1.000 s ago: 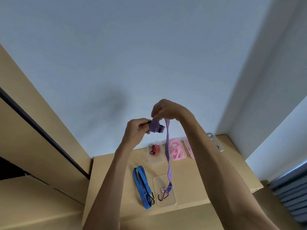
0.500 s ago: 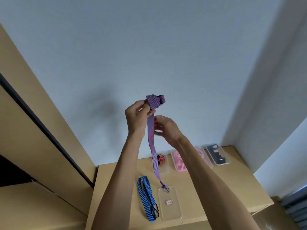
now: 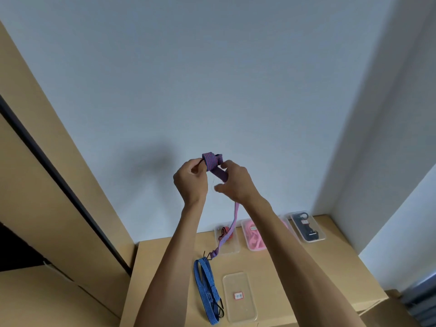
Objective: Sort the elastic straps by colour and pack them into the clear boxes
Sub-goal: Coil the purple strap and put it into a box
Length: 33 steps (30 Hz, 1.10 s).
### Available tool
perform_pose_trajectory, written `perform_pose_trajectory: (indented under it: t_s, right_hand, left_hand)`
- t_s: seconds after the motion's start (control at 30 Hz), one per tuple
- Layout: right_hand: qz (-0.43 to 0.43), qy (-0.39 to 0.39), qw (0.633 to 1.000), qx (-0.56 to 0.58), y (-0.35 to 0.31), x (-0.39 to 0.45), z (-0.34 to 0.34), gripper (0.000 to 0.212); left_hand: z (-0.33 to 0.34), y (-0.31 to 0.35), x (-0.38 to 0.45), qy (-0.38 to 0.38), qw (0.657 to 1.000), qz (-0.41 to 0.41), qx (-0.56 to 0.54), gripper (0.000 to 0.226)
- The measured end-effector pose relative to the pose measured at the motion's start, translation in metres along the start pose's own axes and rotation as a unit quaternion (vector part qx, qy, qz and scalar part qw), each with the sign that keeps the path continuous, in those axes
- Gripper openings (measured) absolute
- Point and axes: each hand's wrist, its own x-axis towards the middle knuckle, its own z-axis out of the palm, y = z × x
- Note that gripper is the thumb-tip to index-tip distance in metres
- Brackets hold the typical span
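Observation:
I hold a purple elastic strap up in front of the wall, its upper end wound into a small roll. My left hand pinches the roll. My right hand grips the strap just beside it, fingers curled over the band. The free tail hangs down to a black hook just above the desk. A blue strap lies folded on the desk. An empty clear box with a small label sits to its right.
Along the back of the wooden desk stand three clear boxes: one with a red strap, one with pink straps, one with a black strap. Walls close in behind and at right; a wooden panel rises at left.
My right hand has risen from below the roll to beside it, winding more strap on. The hanging tail has shortened and its hook has lifted off the empty box, swinging left.

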Motion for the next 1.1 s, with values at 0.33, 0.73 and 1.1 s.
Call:
perform_pose_trajectory:
  t_s: [0.33, 0.73, 1.1]
  right_hand:
    - [-0.092, -0.022, 0.992, -0.083, -0.004, 0.004, -0.031, 0.027]
    - [-0.038, -0.128, 0.9, 0.415, 0.026, -0.001, -0.053, 0.014]
    - [0.015, -0.03, 0.938, 0.346, 0.025, -0.018, -0.007, 0.012]
  left_hand:
    - [-0.011, 0.001, 0.001, -0.206, 0.941, 0.15, 0.224, 0.02]
    - [-0.016, 0.007, -0.006, -0.399, 0.9, -0.044, -0.17, 0.015]
    - [0.004, 0.003, -0.016, -0.154, 0.941, -0.162, -0.253, 0.022]
